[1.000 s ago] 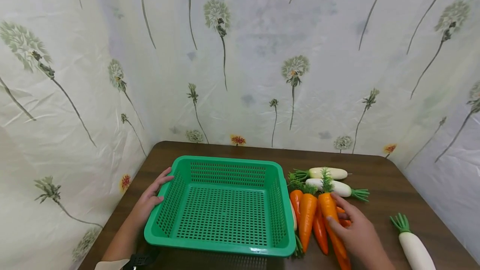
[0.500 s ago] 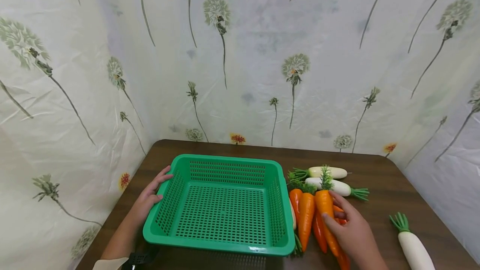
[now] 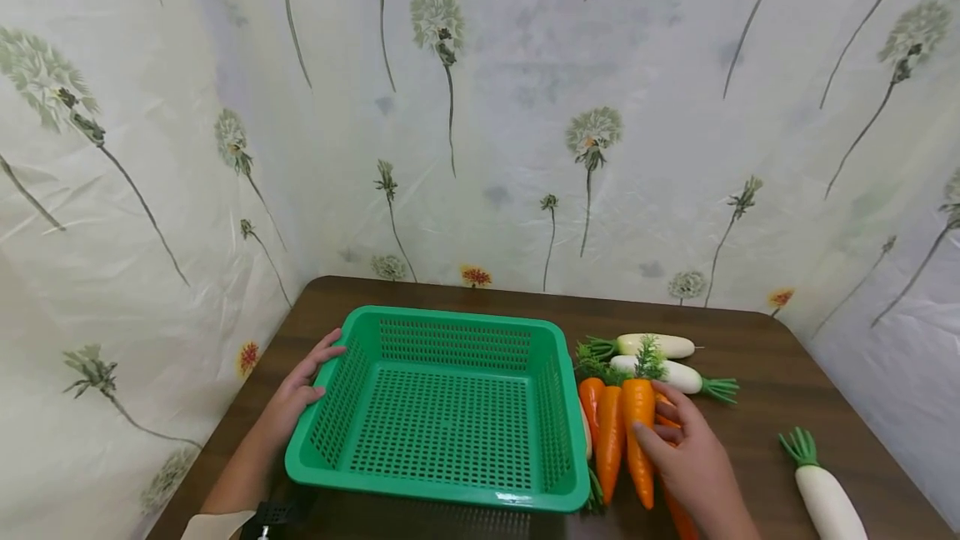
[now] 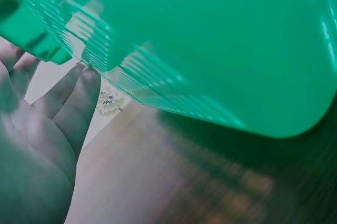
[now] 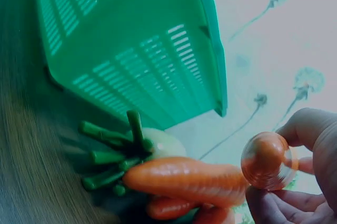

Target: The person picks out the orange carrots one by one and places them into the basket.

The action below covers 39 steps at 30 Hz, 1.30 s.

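Note:
In the head view my right hand (image 3: 693, 448) pinches an orange carrot (image 3: 638, 440) with a leafy green top, between thumb and fingers. The right wrist view looks at this carrot (image 5: 267, 155) end-on, raised apart from another carrot (image 5: 181, 179). My left hand (image 3: 296, 398) lies against the left side of a green perforated basket (image 3: 435, 496), fingers at its rim. Fairly straight fingers (image 4: 79, 100) touch the basket's outer wall in the left wrist view. Nothing lies inside the basket.
Several more carrots (image 3: 611, 444) lie beside the basket's right wall. Behind them are two white radishes (image 3: 656, 346) with green stems. Another white radish (image 3: 828, 498) sits alone at the right of the brown table (image 3: 757, 357). A flower-printed cloth (image 3: 495, 107) hangs behind.
The held carrot has shifted left and slightly up with my right hand, and its tip has swung toward the basket. My left hand has kept its place at the basket.

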### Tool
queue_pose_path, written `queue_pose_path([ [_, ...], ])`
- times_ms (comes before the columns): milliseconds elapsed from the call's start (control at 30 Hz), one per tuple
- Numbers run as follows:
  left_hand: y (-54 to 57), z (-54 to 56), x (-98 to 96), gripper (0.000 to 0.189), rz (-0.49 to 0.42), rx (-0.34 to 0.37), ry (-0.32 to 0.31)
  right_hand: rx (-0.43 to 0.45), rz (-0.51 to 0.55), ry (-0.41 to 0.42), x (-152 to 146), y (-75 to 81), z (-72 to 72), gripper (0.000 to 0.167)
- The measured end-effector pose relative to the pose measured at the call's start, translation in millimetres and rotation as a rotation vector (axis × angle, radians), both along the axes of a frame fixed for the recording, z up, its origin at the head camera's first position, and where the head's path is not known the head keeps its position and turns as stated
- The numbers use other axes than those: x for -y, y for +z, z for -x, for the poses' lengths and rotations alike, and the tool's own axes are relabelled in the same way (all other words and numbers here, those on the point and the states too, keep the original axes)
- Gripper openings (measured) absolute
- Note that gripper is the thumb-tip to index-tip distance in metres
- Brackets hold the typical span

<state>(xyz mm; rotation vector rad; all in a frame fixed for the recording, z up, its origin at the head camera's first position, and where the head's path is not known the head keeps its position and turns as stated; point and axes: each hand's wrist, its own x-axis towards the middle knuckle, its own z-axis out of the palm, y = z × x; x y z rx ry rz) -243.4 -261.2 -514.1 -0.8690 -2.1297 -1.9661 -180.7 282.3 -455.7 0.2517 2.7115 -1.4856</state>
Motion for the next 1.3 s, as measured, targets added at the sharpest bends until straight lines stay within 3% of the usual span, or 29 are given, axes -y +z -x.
queue_pose_path([
  [533,0.6,2.3,2.2,0.057,0.003,0.043,-0.012,0.000,0.103,0.016,26.5,13.9,-3.2,0.082],
  [767,3.1,-1.0,0.5,0.057,-0.010,0.051,-0.007,-0.059,0.170,0.061,39.0,21.0,-0.9,0.080],
  [1067,-0.1,0.8,1.2,0.058,-0.016,0.070,-0.003,-0.072,0.163,0.078,50.9,29.7,0.0,0.078],
  [1300,1.8,0.4,1.2,0.056,-0.019,0.026,-0.012,-0.073,0.158,0.101,60.4,38.2,3.7,0.079],
])
